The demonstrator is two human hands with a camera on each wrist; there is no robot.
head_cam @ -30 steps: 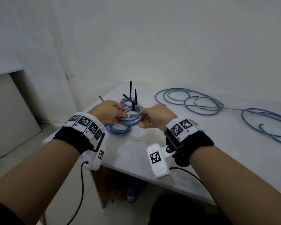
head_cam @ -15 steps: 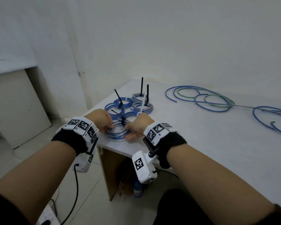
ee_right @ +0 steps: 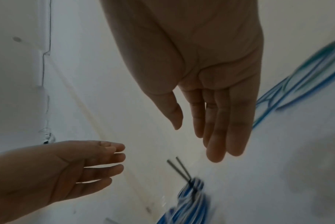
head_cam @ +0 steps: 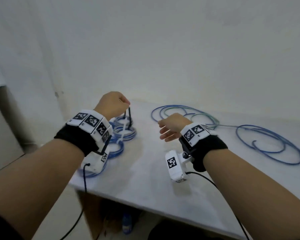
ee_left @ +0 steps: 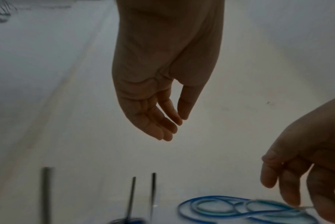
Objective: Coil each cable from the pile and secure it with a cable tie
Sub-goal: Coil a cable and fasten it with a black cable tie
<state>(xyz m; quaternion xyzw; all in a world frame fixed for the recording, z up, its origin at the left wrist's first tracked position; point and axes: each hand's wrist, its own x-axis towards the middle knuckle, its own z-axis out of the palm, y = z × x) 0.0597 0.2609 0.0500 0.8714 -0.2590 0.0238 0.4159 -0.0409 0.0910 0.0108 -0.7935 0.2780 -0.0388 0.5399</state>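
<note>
My head view looks down over the table; both wrist views, close along palms, share the coiled cables.

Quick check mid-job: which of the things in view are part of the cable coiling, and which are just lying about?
Part of the job:
- loose cables, uncoiled on the table
- tied coils with black cable ties
- left hand and right hand, both empty, fingers relaxed

Just lying about:
- blue object under the table
- board against the wall

White table bears tied coils, loose cables.
</note>
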